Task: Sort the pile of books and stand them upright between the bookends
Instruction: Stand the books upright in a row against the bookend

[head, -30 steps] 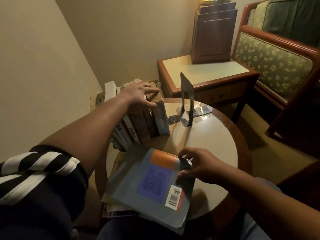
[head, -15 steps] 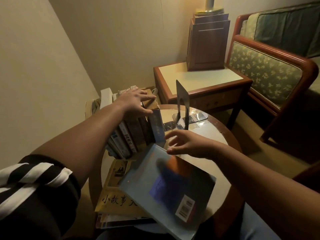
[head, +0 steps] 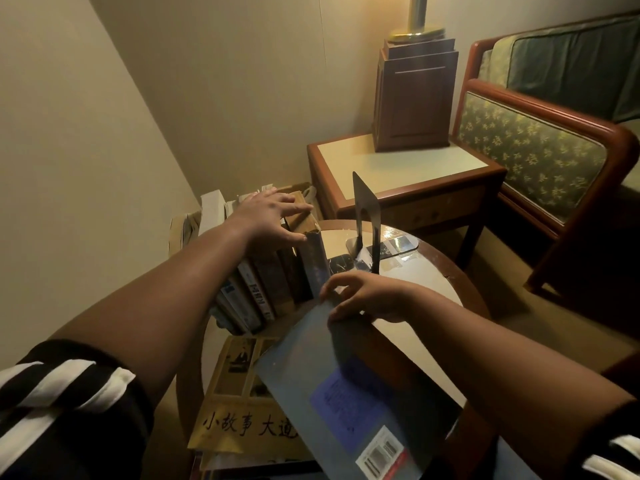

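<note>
**A:** Where's the book that's being sorted?

**B:** The grey-blue paperback book [head: 346, 393], with a purple panel and a barcode sticker on its cover, slants over the near side of the table. Its upper edge is raised just beside the foot of the row, and its lower corner runs off the bottom of the picture.

**A:** What's holding it?

**B:** The right hand [head: 363, 297] grips that upper edge with its fingers curled over it. The thumb is out of sight.

**A:** And the other hand?

**B:** The left hand [head: 266, 216] rests on top of the row of upright books [head: 270, 285]. The fingers are spread and nearly straight, and the thumb presses on the top of the worn blue book [head: 317, 258] at the row's right end. It's flat, not clasping anything.

**A:** How do those books stand?

**B:** They're packed side by side with their spines toward the camera.

**A:** And the bookend?

**B:** A black metal bookend [head: 367, 220] stands upright to the right of the row, with bare tabletop between them.

**A:** What's under the paperback?

**B:** A yellow flat book [head: 239, 410] with black Chinese characters lies on a low pile at the table's near-left edge, partly covered.

**A:** What's around all that?

**B:** A round wooden table [head: 408, 351] with a pale top carries it all. Behind it, a square side table [head: 391, 164] holds a dark wooden lamp base [head: 414, 102]. To the right is a wood-framed armchair [head: 530, 150] in green patterned fabric. A black-and-white striped sleeve [head: 65, 393] covers the left upper arm.
</note>
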A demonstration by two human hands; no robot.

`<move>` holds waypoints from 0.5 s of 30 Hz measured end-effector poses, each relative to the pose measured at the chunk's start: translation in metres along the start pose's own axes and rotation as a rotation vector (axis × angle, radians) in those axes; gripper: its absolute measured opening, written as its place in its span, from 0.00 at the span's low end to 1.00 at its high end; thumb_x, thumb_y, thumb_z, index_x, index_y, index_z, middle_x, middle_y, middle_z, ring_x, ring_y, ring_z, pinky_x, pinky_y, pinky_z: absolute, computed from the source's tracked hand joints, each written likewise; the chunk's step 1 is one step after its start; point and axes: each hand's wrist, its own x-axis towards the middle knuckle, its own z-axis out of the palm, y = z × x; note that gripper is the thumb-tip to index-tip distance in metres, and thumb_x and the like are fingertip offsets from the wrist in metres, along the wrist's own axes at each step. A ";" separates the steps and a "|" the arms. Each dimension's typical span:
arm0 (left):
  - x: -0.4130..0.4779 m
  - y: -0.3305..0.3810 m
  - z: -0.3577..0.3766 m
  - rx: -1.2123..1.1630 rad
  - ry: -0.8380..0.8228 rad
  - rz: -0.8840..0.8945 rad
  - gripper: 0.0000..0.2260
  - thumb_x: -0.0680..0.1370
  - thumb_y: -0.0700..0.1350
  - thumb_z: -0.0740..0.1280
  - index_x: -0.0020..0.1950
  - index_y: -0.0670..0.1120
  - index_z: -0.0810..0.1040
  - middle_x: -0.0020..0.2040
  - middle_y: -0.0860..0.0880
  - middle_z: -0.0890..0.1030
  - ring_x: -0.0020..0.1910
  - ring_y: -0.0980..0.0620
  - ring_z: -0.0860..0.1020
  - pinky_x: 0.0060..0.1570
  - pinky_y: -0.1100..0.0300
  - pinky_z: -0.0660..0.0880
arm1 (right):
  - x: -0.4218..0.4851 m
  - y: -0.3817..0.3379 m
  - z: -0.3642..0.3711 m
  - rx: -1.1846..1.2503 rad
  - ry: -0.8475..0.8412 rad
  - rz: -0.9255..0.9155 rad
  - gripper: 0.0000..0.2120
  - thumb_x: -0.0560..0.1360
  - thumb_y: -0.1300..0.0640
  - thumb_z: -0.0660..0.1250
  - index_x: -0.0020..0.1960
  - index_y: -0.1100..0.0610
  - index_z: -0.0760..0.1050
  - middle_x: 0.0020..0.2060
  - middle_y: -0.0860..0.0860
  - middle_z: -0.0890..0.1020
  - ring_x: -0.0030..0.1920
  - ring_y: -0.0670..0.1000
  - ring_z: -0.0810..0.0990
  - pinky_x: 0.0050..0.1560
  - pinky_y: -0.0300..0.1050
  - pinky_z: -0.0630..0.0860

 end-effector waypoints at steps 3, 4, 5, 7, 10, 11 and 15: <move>0.000 -0.002 0.000 -0.015 -0.014 -0.002 0.39 0.64 0.72 0.57 0.75 0.65 0.59 0.80 0.51 0.58 0.79 0.44 0.51 0.75 0.41 0.51 | -0.037 0.013 -0.016 0.089 0.089 -0.062 0.15 0.75 0.62 0.71 0.60 0.51 0.79 0.58 0.59 0.79 0.57 0.60 0.81 0.48 0.53 0.83; 0.001 -0.002 0.001 -0.018 -0.017 -0.002 0.39 0.64 0.72 0.57 0.75 0.65 0.59 0.80 0.51 0.58 0.79 0.44 0.51 0.75 0.41 0.52 | -0.050 0.017 -0.020 0.114 0.131 -0.087 0.15 0.75 0.62 0.72 0.60 0.51 0.79 0.58 0.59 0.80 0.57 0.59 0.81 0.48 0.53 0.83; 0.001 -0.003 0.001 -0.019 -0.020 -0.003 0.40 0.64 0.73 0.57 0.75 0.65 0.59 0.80 0.51 0.58 0.79 0.44 0.51 0.75 0.41 0.52 | -0.061 0.020 -0.023 0.133 0.176 -0.112 0.15 0.75 0.61 0.72 0.60 0.52 0.80 0.58 0.59 0.80 0.57 0.59 0.82 0.48 0.54 0.83; 0.002 -0.004 0.002 -0.011 -0.026 -0.004 0.39 0.63 0.73 0.56 0.75 0.66 0.59 0.80 0.51 0.58 0.79 0.43 0.50 0.75 0.41 0.52 | -0.081 0.024 -0.031 0.168 0.268 -0.159 0.15 0.74 0.61 0.74 0.59 0.53 0.80 0.58 0.59 0.80 0.57 0.59 0.81 0.50 0.59 0.82; 0.004 -0.004 0.003 0.012 -0.033 -0.002 0.39 0.63 0.73 0.56 0.75 0.67 0.57 0.80 0.51 0.57 0.79 0.43 0.50 0.75 0.42 0.53 | -0.107 0.019 -0.040 0.237 0.409 -0.252 0.16 0.70 0.60 0.77 0.58 0.55 0.82 0.58 0.60 0.80 0.57 0.60 0.82 0.51 0.66 0.81; 0.004 -0.004 0.003 0.018 -0.033 0.000 0.39 0.63 0.73 0.56 0.75 0.67 0.57 0.80 0.52 0.57 0.79 0.43 0.50 0.75 0.42 0.53 | -0.115 0.016 -0.043 0.252 0.444 -0.295 0.18 0.68 0.58 0.79 0.57 0.56 0.82 0.58 0.61 0.80 0.57 0.60 0.82 0.50 0.66 0.81; 0.006 -0.005 0.002 0.034 -0.047 0.007 0.44 0.59 0.78 0.53 0.74 0.68 0.56 0.80 0.52 0.56 0.80 0.44 0.49 0.75 0.42 0.52 | -0.144 -0.008 -0.050 0.214 0.558 -0.449 0.18 0.69 0.62 0.78 0.58 0.59 0.81 0.55 0.60 0.81 0.54 0.60 0.83 0.47 0.57 0.83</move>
